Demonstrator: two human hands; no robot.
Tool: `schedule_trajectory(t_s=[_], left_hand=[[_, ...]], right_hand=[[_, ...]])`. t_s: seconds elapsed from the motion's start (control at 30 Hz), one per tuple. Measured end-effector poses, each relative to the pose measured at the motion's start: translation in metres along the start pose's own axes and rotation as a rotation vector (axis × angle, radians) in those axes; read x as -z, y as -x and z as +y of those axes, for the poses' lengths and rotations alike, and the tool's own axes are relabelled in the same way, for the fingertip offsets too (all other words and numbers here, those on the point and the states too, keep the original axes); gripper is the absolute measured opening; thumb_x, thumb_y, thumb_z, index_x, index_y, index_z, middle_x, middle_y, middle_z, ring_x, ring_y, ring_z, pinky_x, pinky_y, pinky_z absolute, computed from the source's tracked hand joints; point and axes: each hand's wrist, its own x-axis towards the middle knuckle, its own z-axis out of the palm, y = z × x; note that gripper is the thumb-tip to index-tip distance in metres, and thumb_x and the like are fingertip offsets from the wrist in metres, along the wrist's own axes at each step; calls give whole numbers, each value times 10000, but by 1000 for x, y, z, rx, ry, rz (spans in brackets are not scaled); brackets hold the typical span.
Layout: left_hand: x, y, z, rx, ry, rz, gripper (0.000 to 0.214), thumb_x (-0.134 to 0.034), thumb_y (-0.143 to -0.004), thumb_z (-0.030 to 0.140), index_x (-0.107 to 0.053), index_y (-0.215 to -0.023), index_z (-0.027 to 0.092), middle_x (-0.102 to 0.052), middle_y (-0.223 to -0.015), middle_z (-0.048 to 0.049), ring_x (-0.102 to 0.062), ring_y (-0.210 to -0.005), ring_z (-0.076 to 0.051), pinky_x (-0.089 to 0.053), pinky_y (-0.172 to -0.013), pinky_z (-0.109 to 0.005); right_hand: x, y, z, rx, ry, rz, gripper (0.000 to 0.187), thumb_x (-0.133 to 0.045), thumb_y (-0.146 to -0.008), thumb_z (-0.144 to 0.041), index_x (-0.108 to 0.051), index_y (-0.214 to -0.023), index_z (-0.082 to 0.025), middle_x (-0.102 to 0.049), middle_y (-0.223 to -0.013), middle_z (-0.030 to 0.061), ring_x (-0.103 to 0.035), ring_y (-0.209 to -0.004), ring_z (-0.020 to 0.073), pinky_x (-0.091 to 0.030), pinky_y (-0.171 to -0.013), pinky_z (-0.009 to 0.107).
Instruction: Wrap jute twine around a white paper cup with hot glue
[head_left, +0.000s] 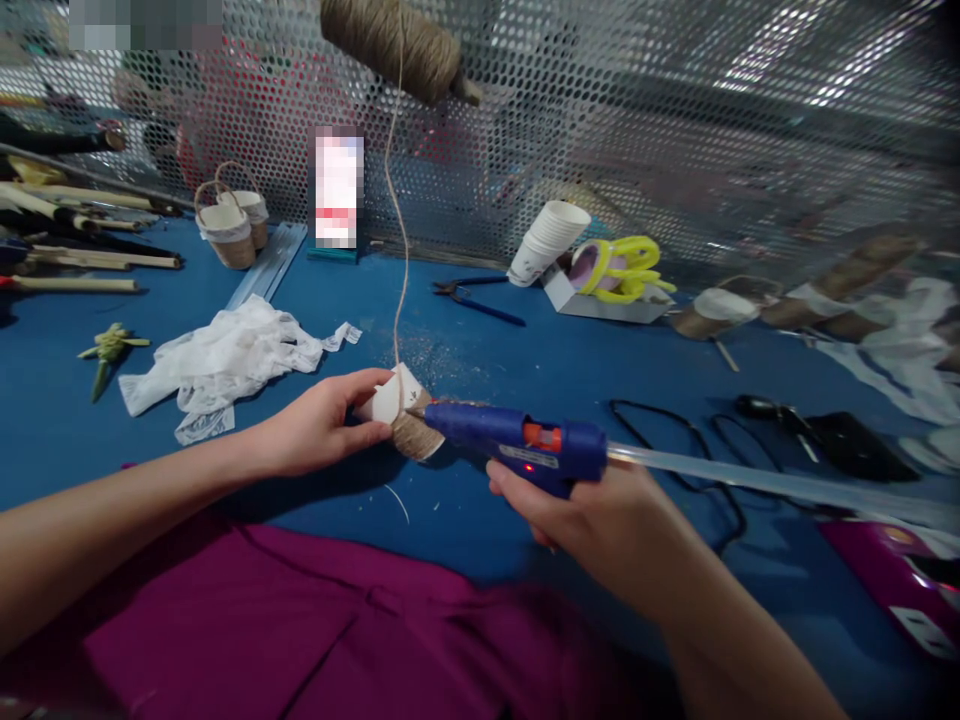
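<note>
My left hand (322,425) grips a small white paper cup (386,400), tilted on its side, with twine wound round part of it. From that cup a strand of twine (406,270) runs up to a large spool (390,45) at the top. A blue hot glue gun (480,428) is in my right hand (592,510), its nozzle at the cup's side by the edge of the winding. Out of the gun's back sticks a long clear glue stick (697,470). A small red light glows on the gun.
White lace (232,355) lies left, near two twine-wrapped cups (227,235) with handles. Behind are a phone (336,190), blue-handled pliers (480,300), stacked paper cups (547,240) and a box holding yellow ribbon (630,270). A black cord (675,415) lies right. Perforated metal mesh closes off the back.
</note>
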Motion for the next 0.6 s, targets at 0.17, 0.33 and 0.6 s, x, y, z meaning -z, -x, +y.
schedule_trajectory(t_s=[0.17,0.33,0.6], left_hand=[[0,0,-2,-7,-24,9,335,-514,-786,202,-509,-1118,153,-611,-1008,-64,-544,-824,-159,-434,-760,-294],[0,0,1,-8,0,8,327,-510,-780,184,-512,-1106,150,-618,-985,-54,-547,-803,-149,-438,-747,-276],[0,0,-2,23,-25,4,313,-517,-774,213,-522,-1081,149,-621,-919,-49,-543,-802,-164,-438,-705,-270]], right_hand=[[3,-2,-11,154,132,-8,350,-339,-776,-130,-657,-852,-255,-660,-624,34,-611,-628,191,-472,-622,337],[7,-15,-25,0,1,-1,271,-362,-822,-243,-633,-806,-247,-676,-741,35,-627,-727,178,-500,-649,294],[12,-20,-30,-36,-39,-22,230,-398,-794,-212,-611,-719,-257,-675,-730,34,-635,-737,187,-511,-675,303]])
